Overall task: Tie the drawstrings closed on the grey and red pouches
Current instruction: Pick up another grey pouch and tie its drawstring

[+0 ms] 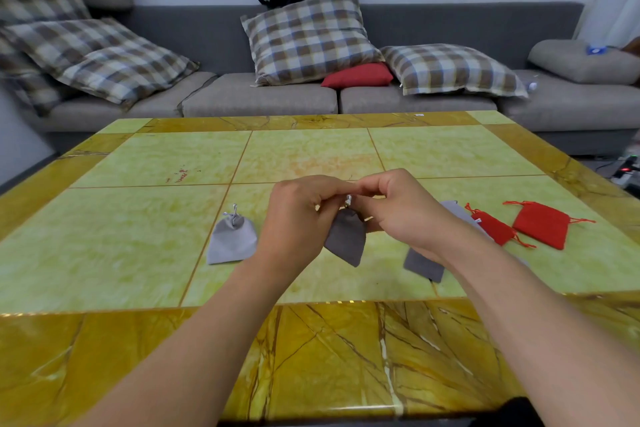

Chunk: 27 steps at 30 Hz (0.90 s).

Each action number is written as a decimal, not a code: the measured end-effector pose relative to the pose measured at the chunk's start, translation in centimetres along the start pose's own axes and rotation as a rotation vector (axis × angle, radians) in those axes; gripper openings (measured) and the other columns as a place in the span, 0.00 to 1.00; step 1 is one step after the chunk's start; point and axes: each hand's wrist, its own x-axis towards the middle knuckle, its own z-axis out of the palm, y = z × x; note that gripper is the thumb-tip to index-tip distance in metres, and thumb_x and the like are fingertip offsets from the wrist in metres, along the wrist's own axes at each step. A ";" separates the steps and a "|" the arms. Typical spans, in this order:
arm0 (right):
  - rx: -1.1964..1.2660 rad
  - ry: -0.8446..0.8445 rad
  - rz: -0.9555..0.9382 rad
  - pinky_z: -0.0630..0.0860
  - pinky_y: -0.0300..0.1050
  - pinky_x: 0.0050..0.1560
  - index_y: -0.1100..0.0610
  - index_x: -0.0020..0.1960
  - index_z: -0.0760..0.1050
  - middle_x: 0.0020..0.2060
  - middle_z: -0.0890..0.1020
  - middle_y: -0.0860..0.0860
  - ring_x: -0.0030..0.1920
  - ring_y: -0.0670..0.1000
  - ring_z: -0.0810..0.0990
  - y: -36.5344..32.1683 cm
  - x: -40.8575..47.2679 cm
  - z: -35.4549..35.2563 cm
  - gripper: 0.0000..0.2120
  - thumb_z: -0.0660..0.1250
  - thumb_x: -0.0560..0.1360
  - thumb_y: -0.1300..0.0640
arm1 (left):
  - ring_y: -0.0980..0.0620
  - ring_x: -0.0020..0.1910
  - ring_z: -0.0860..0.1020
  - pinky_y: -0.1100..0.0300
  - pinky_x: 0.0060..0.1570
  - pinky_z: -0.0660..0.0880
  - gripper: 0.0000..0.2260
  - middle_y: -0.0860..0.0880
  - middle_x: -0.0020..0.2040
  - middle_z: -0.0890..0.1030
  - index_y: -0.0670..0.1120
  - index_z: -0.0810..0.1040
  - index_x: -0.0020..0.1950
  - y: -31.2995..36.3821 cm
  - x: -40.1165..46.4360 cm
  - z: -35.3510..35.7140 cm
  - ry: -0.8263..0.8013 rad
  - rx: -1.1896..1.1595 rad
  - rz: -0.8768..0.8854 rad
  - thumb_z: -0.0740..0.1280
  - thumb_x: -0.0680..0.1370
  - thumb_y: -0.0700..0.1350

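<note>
- A dark grey pouch (345, 238) is held above the desk (138, 236), hanging neck-up between the two hands, its lower corner pointing down toward the desk surface.
- The left hand (300, 215) is curled at the pouch's neck, and its fingers (323, 189) are pinched on the silver drawstring (348, 200) at the top.
- The right hand (398, 208) is met with the left over the same neck; its fingers (372, 199) are bent tightly and pinched on the drawstring from the other side.
- A light grey pouch (231, 240) is seen lying on the desk just left of the left wrist, its neck gathered and its cord knotted at the top.
- Another grey pouch (423, 265) is partly hidden under the right forearm; only its lower end is shown, so the state of its neck cannot be told.
- A further pale grey pouch (457, 210) is glimpsed behind the right wrist, touching a red pouch (493, 227).
- A second red pouch (542, 225) lies flat just beside the first, nearer the desk's right edge, with its red cords spread loose at both sides.
- Behind the desk a grey sofa (259, 97) is seen, carrying checked cushions (308, 38) and a small red cushion (358, 75).
</note>
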 end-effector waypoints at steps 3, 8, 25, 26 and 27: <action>0.142 -0.027 0.093 0.80 0.41 0.37 0.63 0.46 0.82 0.37 0.84 0.56 0.36 0.50 0.83 0.0 0.0 -0.8 0.03 0.72 0.73 0.63 | 0.59 0.42 0.83 0.68 0.42 0.77 0.09 0.52 0.43 0.86 0.44 0.87 0.49 0.1 0.1 -0.1 0.021 -0.058 -0.120 0.71 0.74 0.33; 0.417 -0.005 0.169 0.78 0.38 0.28 0.62 0.42 0.80 0.34 0.84 0.53 0.30 0.48 0.82 -0.2 0.1 -2.1 0.07 0.72 0.67 0.59 | 0.57 0.37 0.82 0.64 0.40 0.78 0.04 0.46 0.41 0.86 0.41 0.86 0.49 0.0 0.5 -0.1 -0.030 -0.340 -0.356 0.72 0.76 0.36; 0.856 0.057 0.191 0.74 0.39 0.41 0.54 0.48 0.77 0.47 0.85 0.49 0.41 0.47 0.80 -0.2 1.1 -1.3 0.03 0.65 0.78 0.57 | 0.59 0.39 0.82 0.68 0.41 0.77 0.06 0.50 0.46 0.84 0.43 0.79 0.50 0.4 1.7 -0.4 0.224 -1.213 -0.908 0.62 0.82 0.41; 0.914 0.044 0.172 0.72 0.37 0.37 0.54 0.48 0.75 0.48 0.85 0.50 0.38 0.46 0.79 -0.4 1.1 -1.1 0.04 0.63 0.80 0.57 | 0.60 0.35 0.80 0.70 0.37 0.76 0.07 0.50 0.44 0.82 0.42 0.79 0.52 0.5 1.8 -0.4 0.224 -1.271 -0.929 0.61 0.83 0.41; 0.983 0.032 0.153 0.71 0.36 0.34 0.55 0.48 0.74 0.47 0.86 0.50 0.35 0.45 0.78 -0.6 1.2 -0.8 0.04 0.61 0.81 0.57 | 0.61 0.33 0.78 0.70 0.34 0.74 0.08 0.50 0.42 0.82 0.42 0.79 0.53 0.7 1.9 -0.3 0.207 -1.303 -0.937 0.61 0.83 0.42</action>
